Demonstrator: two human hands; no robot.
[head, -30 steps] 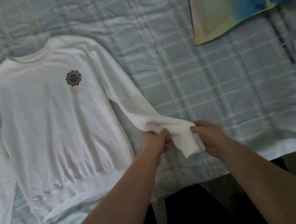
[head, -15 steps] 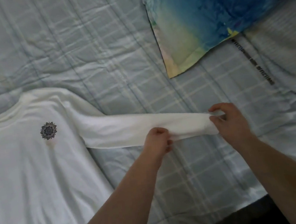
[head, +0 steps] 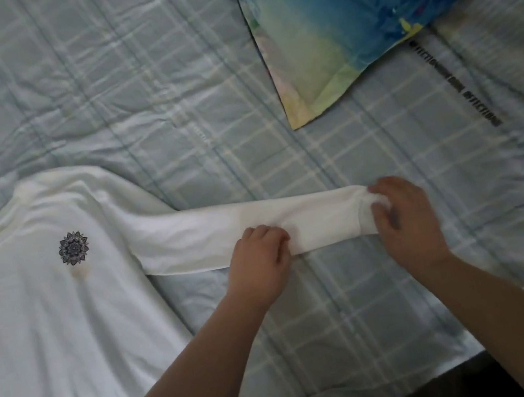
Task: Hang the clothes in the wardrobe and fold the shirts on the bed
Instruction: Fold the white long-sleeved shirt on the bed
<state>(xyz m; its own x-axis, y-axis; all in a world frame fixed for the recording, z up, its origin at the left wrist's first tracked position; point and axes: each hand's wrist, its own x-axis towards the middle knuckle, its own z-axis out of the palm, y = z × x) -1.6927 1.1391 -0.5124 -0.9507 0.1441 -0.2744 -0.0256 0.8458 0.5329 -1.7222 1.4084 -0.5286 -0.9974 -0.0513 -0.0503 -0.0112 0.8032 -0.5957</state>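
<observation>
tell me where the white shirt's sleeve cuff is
Head view, right of centre: the sleeve cuff lies on the plaid bedspread, pinched by the right hand, with the left hand gripping the sleeve to its left.

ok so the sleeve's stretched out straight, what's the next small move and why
Probably fold the sleeve back over the chest of the white shirt. It lies stretched straight out sideways on the bed, the right hand pinches its cuff and the left hand grips it midway, so the right hand could carry the cuff across.
</observation>
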